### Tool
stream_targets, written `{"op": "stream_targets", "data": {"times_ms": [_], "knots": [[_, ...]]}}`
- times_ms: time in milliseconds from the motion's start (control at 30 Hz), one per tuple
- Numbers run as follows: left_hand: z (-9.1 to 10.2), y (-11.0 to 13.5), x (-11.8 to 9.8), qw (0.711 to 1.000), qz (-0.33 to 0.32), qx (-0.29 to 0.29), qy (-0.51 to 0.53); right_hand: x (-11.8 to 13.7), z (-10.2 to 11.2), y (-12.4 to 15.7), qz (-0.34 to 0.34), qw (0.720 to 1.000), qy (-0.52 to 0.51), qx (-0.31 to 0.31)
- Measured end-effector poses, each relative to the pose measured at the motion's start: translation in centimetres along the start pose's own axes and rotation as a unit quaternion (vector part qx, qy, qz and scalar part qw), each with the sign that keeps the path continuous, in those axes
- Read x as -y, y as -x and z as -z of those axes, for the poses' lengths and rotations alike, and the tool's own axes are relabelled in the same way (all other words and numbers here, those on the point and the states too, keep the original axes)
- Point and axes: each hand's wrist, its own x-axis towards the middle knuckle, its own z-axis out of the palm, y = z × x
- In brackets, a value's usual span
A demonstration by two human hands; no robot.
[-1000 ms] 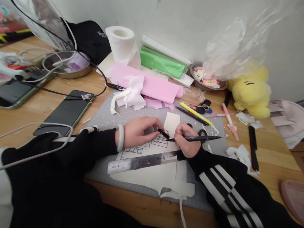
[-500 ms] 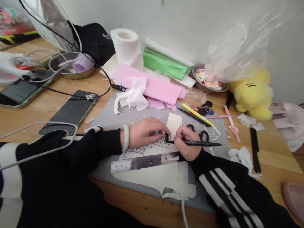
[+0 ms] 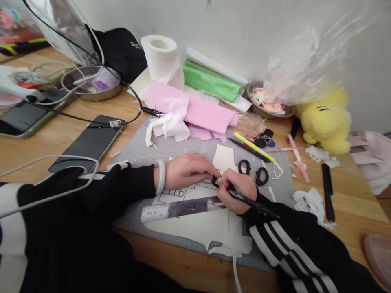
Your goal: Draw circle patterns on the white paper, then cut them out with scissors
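Note:
My right hand [image 3: 236,190] is closed round a thin black pen [image 3: 253,202], its shaft lying back along my wrist. My left hand [image 3: 187,171] pinches the small black pen cap [image 3: 214,180], which meets the pen's tip between the two hands. Both hands rest on a white sheet [image 3: 198,221] with black drawn boxes and circles. A steel ruler [image 3: 180,208] lies across that sheet just below my hands. The sheet sits on a grey cutting mat [image 3: 140,152].
Black scissors [image 3: 253,171] lie right of my hands, with a yellow highlighter [image 3: 252,146] and pens beyond. Pink paper [image 3: 198,110], a green roll [image 3: 210,83] and a toilet roll [image 3: 160,59] stand behind. A phone [image 3: 87,142] with cables lies left, a yellow plush [image 3: 325,120] right.
The left hand brought the cap from a gap up to the pen's tip. The right hand swung the pen so its shaft points back along the wrist, uncovering the scissors.

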Motion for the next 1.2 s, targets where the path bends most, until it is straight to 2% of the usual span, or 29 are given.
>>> {"op": "stream_targets", "data": {"times_ms": [133,367,667,933,1200], "knots": [[-0.06,0.05,0.10,1.000,-0.007,0.004,0.013,-0.17,-0.29,0.17,0.143,0.988,0.055,0.002],[-0.06,0.21,0.22,0.999,-0.042,-0.024,0.019,-0.12,-0.33,0.22,0.220,0.968,0.124,0.009],[-0.25,0.06,0.25,0.999,-0.012,-0.026,0.019,-0.04,-0.30,0.32,0.229,0.956,0.182,0.021],[-0.42,-0.01,0.07,1.000,-0.012,-0.024,0.008,-0.25,-0.57,0.17,0.215,0.964,0.157,0.001],[-0.40,-0.12,-0.16,1.000,-0.008,-0.011,0.004,-0.30,-0.12,0.07,0.172,0.975,0.142,0.000]]}}
